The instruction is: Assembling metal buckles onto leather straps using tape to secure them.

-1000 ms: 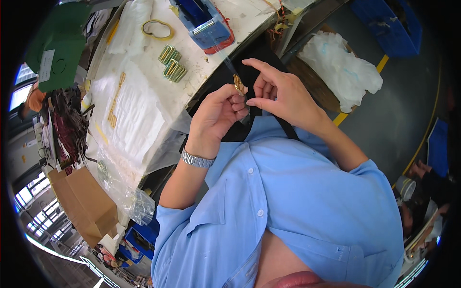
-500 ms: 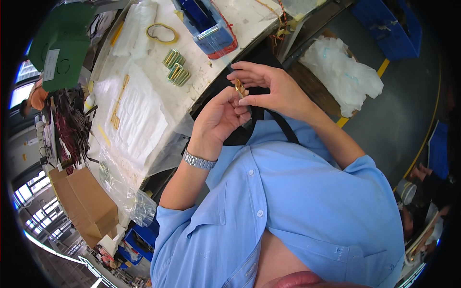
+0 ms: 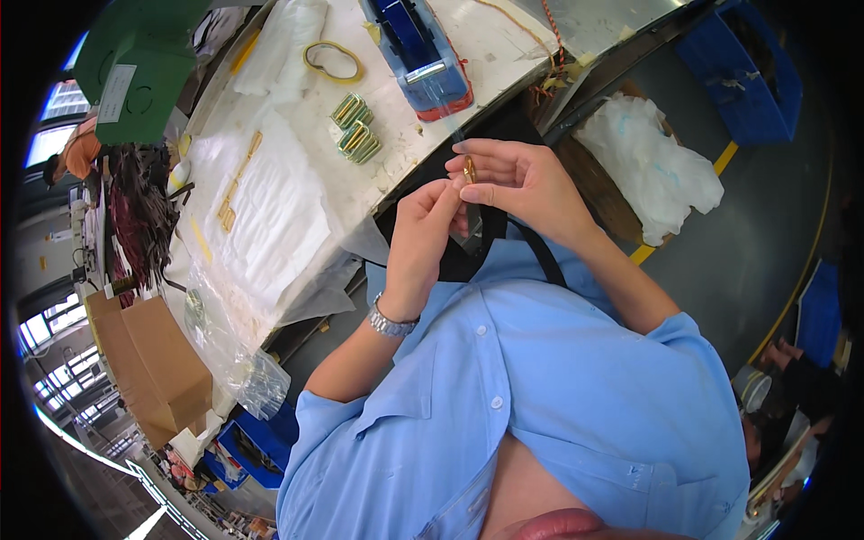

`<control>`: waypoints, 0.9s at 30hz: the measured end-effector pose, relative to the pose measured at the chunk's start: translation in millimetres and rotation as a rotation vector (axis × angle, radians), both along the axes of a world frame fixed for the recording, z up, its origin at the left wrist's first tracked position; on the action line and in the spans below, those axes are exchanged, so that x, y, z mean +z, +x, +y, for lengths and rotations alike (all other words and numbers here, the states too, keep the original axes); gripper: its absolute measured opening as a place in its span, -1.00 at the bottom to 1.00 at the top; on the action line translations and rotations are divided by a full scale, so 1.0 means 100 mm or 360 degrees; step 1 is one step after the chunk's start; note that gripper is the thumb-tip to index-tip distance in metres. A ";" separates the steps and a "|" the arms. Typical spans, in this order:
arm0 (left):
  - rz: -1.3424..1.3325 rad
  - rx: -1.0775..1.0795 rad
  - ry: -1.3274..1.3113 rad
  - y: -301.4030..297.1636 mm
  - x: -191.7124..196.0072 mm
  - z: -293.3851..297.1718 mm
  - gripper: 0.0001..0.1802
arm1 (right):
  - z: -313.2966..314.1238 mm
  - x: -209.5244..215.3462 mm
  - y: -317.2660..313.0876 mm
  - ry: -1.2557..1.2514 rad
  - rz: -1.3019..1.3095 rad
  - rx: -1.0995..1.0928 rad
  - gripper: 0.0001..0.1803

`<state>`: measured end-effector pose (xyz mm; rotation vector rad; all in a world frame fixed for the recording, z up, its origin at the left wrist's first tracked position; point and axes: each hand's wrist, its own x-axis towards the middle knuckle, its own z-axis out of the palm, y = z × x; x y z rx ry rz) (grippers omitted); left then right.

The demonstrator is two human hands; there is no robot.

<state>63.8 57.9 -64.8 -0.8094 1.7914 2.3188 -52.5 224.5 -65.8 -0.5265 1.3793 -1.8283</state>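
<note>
Metal piece (image 3: pixel 469 169) sits beyond the edge of the table (image 3: pixel 396 115), seemingly unfinished, pinched by the left hand (image 3: pixel 425 225) while the right hand (image 3: pixel 533 189) curls round it, grip unclear; two tabletop bundles (image 3: pixel 359 143) look done.

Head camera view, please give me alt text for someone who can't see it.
A person's left hand and right hand meet at a small golden piece beside a worktable. On it are a blue tape dispenser, a tape ring and bundled metal frames.
</note>
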 end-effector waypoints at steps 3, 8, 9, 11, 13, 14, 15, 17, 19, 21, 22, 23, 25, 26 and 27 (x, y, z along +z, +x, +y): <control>0.0428 0.0087 -0.1094 0.12 0.17 0.16 -0.92 | -0.04 0.00 0.03 -0.0058 -0.0052 -0.0081 -0.38; 0.1090 0.0226 -0.1841 0.03 0.00 0.18 -0.75 | -0.07 0.13 0.09 0.0013 -0.0221 -0.0076 -0.47; 0.1087 0.0267 -0.1846 0.00 -0.02 0.17 -0.79 | -0.08 0.14 0.10 0.0014 -0.0215 -0.0079 -0.47; 0.1103 0.0280 -0.1861 -0.03 0.01 0.15 -0.82 | -0.09 0.16 0.11 0.0061 -0.0173 -0.0147 -0.48; 0.1114 0.0289 -0.1873 -0.07 0.07 0.15 -0.86 | -0.10 0.16 0.09 0.0145 -0.0131 -0.0160 -0.49; 0.1032 0.0211 -0.1804 -0.08 0.11 0.12 -0.89 | -0.10 0.16 0.07 0.0224 -0.0093 -0.0168 -0.51; 0.0950 0.0130 -0.1735 -0.10 0.16 0.09 -0.91 | -0.12 0.15 0.07 0.0221 -0.0093 -0.0173 -0.51; 0.0800 0.0107 -0.1550 -0.16 0.30 0.04 -0.91 | -0.15 0.12 0.07 0.0063 -0.0108 -0.0259 -0.53; 0.0532 0.0085 -0.1152 -0.22 0.30 -0.06 -0.87 | -0.17 0.14 0.06 0.0041 -0.0126 -0.0237 -0.55; 0.0440 -0.0015 -0.1043 -0.30 0.38 -0.15 -0.85 | -0.17 0.14 0.05 0.0020 -0.0146 -0.0222 -0.56; 0.0345 -0.0110 -0.0928 -0.35 0.43 -0.20 -0.84 | -0.17 0.12 0.04 0.0034 -0.0136 -0.0219 -0.57; 0.0321 -0.0179 -0.0840 -0.41 0.48 -0.24 -0.81 | -0.16 0.10 0.04 0.0048 -0.0126 -0.0218 -0.58; 0.0283 -0.0244 -0.0744 -0.48 0.50 -0.34 -0.81 | -0.15 0.02 0.02 0.0039 -0.0101 -0.0186 -0.58; 0.0245 -0.0308 -0.0643 -0.51 0.51 -0.38 -0.80 | -0.13 -0.01 0.00 0.0037 -0.0075 -0.0154 -0.58; 0.0244 -0.0303 -0.0650 -0.54 0.53 -0.44 -0.80 | -0.11 0.01 -0.04 0.0030 -0.0075 -0.0148 -0.58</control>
